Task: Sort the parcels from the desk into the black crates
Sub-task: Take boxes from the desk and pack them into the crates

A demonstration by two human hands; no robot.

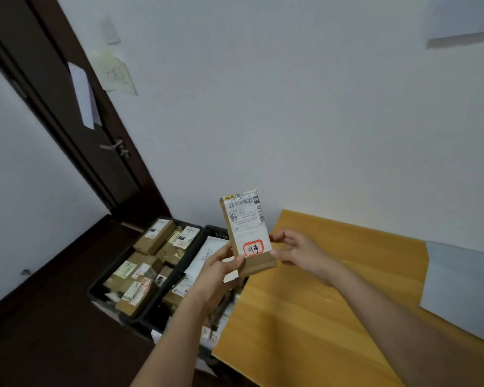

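Both forearms reach up from the bottom edge toward a single cardboard parcel (248, 233) held upright above the near-left corner of the desk (319, 289). On the parcel's left side, the left hand (218, 270) grips its lower edge, thumb across the front face and fingers curled behind it. On the parcel's right side, the right hand (294, 248) pinches the lower right edge between thumb and fingertips, the remaining fingers loosely bent.

The parcel faces the camera, shipping label on top and a red-bordered sticker with handwritten characters just below it. That suggests the step in hand is reading the marking to decide the destination, with placement not yet done.

Left of the parcel and lower down, two black crates sit side by side on the floor. The far crate (115, 277) is packed with brown boxes; the near crate (207, 233), just beside the desk's edge, holds white envelopes and some boxes. The next move likely calls for carrying the parcel leftward and down, then releasing it into whichever crate matches the sticker; which one cannot be told from here.

Right of the parcel, the yellow wooden desk carries a flat grey mailer bag (458, 291) well apart from the hands. Behind the parcel rises a white wall; left of it stands a dark brown door (76, 129) with a metal handle and papers stuck nearby. Dark flooring (39, 331) surrounds the crates.
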